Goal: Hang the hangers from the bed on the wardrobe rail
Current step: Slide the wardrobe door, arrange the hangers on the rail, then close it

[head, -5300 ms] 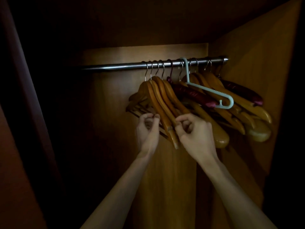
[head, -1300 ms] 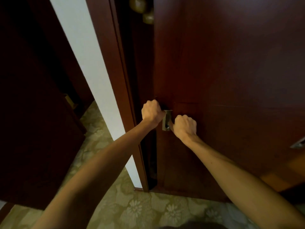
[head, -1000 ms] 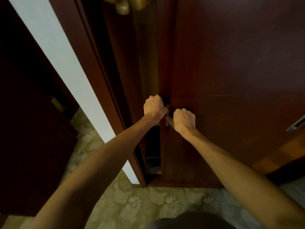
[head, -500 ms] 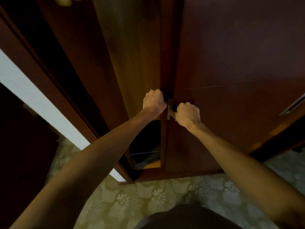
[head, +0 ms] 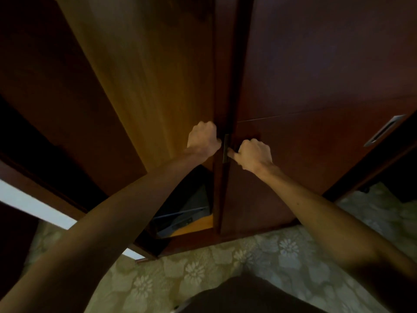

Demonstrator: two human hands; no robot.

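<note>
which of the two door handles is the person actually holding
The small vertical handle at the sliding door's left edge: the left hand and right hand flank it. The long recessed handle far right is untouched.

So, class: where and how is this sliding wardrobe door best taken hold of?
Probably at the slim metal handle on the wardrobe door edge, from the front: it stands upright, so fingers hook in sideways, as the left hand and right hand do.
</note>
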